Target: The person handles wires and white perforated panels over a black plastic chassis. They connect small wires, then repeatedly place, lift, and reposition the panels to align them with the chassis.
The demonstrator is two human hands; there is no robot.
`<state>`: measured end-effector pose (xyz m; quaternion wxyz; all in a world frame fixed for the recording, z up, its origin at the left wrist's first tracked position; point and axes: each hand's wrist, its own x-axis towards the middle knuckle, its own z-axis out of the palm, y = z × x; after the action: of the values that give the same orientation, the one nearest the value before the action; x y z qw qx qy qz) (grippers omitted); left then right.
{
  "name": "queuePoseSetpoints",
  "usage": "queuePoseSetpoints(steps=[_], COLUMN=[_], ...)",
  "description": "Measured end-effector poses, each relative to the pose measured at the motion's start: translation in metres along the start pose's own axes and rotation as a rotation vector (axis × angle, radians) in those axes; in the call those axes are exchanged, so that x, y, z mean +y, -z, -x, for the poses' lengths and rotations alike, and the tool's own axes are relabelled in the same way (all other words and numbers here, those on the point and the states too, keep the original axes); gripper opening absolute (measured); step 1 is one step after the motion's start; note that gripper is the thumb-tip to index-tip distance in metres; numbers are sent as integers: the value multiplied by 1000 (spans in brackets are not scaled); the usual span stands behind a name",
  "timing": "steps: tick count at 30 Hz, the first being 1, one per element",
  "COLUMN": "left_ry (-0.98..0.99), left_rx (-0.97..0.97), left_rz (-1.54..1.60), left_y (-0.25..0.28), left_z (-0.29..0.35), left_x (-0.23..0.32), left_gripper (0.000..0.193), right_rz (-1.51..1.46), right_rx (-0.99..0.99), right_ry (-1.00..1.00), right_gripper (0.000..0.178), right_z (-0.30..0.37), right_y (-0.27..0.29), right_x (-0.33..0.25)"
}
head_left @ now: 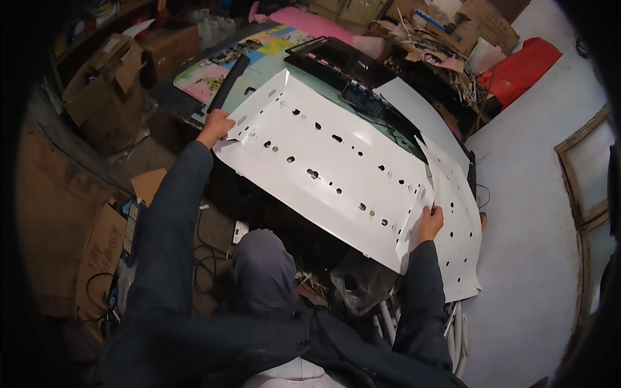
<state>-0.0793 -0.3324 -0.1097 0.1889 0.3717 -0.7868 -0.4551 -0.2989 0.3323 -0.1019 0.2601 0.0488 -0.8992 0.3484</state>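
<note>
A large white sheet-metal panel (349,174) with folded side edges and rows of punched holes is held tilted in front of me, over the near side of the table. My left hand (216,127) grips its left folded edge, the thumb on the inner face. My right hand (431,224) is closed round its lower right edge. Just right of it stands a second white perforated panel (456,220), partly behind the held one. Beyond the held panel, a black frame-like part (330,58) lies on the table, its lower portion overlapped by the panel.
The table (275,61) has a colourful top, with a long black bar (229,84) at its left. Cardboard boxes (107,97) stand on the left. Scrap cardboard and a red sheet (521,71) are piled at the back right. Cables (207,255) lie on the floor beside a white wall (517,168).
</note>
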Motion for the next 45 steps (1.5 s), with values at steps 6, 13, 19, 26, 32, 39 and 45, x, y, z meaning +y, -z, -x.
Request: queuePoseSetpoints(steps=[6, 13, 19, 26, 32, 39, 45], left_ry=[21, 12, -89, -115, -234, -315, -329], left_rx=[8, 19, 22, 33, 90, 9, 0], left_rz=[-66, -35, -143, -193, -305, -292, -290], left_y=[-12, -15, -14, -21, -22, -24, -14], left_z=[-8, -17, -19, -19, -31, -43, -58], left_x=[-25, -41, -25, -28, -56, -65, -81], left_gripper=[19, 23, 28, 31, 32, 32, 31], right_rz=[97, 205, 186, 157, 201, 174, 334], right_rx=[-236, -353, -272, -270, -224, -210, -229], right_ry=[-94, 67, 74, 60, 78, 158, 64], right_gripper=[54, 68, 58, 46, 47, 46, 48], right_z=[-5, -6, -7, 11, 18, 16, 23], right_y=[8, 19, 12, 16, 12, 16, 14], right_x=[-14, -3, 5, -26, -22, -14, -33])
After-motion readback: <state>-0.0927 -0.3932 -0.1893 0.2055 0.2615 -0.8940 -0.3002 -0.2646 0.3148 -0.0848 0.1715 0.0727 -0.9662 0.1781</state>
